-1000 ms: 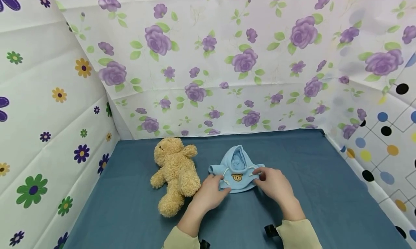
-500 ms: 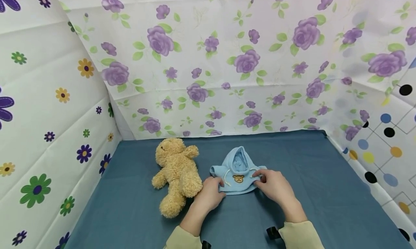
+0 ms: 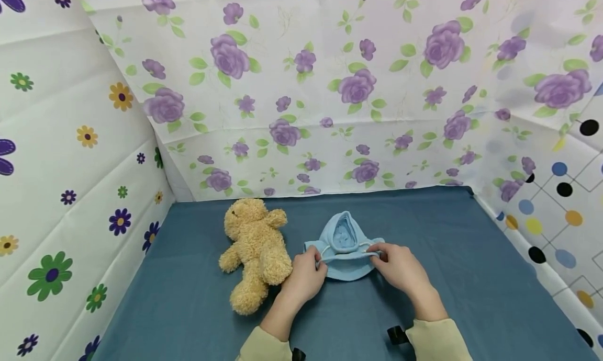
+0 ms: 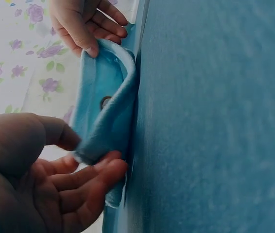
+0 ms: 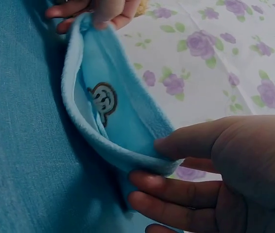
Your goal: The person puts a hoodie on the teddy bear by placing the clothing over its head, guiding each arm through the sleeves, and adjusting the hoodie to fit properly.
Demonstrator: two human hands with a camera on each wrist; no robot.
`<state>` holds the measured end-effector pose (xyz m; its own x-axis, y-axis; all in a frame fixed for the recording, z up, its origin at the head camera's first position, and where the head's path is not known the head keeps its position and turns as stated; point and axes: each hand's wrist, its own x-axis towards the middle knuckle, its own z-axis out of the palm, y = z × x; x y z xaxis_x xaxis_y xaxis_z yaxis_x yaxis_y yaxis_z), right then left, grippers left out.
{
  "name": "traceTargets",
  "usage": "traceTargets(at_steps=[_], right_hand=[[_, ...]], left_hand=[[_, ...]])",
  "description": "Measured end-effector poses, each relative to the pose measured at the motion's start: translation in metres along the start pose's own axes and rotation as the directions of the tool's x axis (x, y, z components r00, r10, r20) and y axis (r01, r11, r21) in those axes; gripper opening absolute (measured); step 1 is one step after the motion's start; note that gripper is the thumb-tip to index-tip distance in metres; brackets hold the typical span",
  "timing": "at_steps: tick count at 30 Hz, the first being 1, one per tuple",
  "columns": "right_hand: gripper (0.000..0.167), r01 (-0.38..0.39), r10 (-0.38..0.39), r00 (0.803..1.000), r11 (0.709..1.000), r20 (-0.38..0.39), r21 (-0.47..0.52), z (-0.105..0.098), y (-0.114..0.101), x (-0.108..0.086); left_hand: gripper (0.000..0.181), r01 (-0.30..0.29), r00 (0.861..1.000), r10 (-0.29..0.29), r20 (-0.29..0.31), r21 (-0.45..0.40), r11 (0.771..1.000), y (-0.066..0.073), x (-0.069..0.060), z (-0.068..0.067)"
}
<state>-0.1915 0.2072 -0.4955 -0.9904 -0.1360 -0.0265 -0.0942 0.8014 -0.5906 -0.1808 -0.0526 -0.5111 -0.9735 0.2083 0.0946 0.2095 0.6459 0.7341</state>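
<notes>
A small light blue doll's hoodie (image 3: 349, 271) lies on the blue cloth, its hood pointing to the far side. My left hand (image 3: 305, 275) pinches the left end of its raised front hem, and my right hand (image 3: 403, 269) pinches the right end. Between them the bottom opening gapes, as both wrist views show. The inside back of the stitched animal-face patch (image 5: 104, 98) is visible through that opening; its front is hidden in the head view. A tan teddy bear (image 3: 256, 243) lies on its back just left of my left hand.
Blue cloth (image 3: 471, 277) covers the work surface. A white sheet with purple roses (image 3: 301, 115) hangs behind it. Patterned sheets stand at the sides, flowers on the left wall (image 3: 52, 204) and dots on the right wall (image 3: 565, 235).
My hands have lifted the hoodie's front hem upward, so the patch that faced up is now out of sight from above. My left hand shifted its hold onto the hem. The bear stays put.
</notes>
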Motion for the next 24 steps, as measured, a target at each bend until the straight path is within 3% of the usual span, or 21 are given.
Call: traceTargets(at_steps=[8, 17, 24], right_hand=[[0.024, -0.020, 0.020, 0.999, 1.000, -0.026, -0.011, -0.0027, -0.0026, 0.0021], [0.028, -0.017, 0.020, 0.996, 0.999, -0.092, 0.033, -0.0051, -0.0057, -0.0002], [0.029, -0.015, 0.023, 0.990, 0.998, -0.142, 0.056, -0.0069, -0.0070, 0.0006]], left_hand=[[0.012, -0.015, 0.996, 0.009, -0.092, -0.063, 0.998, 0.0035, 0.0022, 0.0012], [0.012, -0.045, 0.986, 0.036, -0.161, -0.054, 0.998, 0.0056, 0.0043, 0.0030], [0.013, -0.048, 0.986, 0.022, -0.168, -0.153, 0.987, 0.0070, 0.0036, 0.0012]])
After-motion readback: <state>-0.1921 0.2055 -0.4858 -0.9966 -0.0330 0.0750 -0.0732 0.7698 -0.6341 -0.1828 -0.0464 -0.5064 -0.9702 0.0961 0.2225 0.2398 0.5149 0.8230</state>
